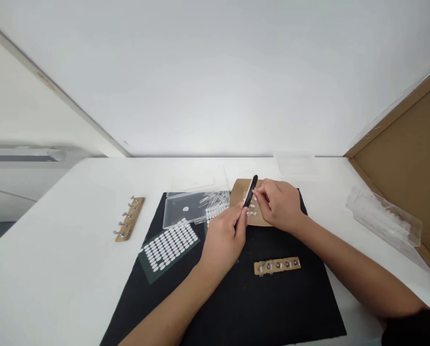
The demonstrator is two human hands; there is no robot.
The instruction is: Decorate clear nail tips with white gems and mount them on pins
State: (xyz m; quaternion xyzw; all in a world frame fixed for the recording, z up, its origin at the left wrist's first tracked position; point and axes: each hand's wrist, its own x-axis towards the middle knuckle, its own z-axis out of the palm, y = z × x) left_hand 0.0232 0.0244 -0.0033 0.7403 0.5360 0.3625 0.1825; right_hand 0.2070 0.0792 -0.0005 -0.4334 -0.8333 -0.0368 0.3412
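Observation:
My left hand (224,235) is closed around the lower end of a black nail file (251,191) with a pale edge, its rounded tip tilted up and to the right. The fingers of my right hand (282,204) are pinched together against the file's right side; whatever small thing they hold is hidden. Under both hands lies a brown paper sheet (240,186) with small shiny pieces on it. Closer to me, a tan strip (277,265) with a row of metal studs rests on the black mat (272,307); clear pieces sit on its left studs.
Left of my hands are a dark green sheet of white oval stickers (170,247), an open clear plastic case (175,211) and loose clear nail tips (215,198). Another studded strip (130,218) stands on the white table (63,269). At right are a clear box (388,218) and a cardboard panel (406,129).

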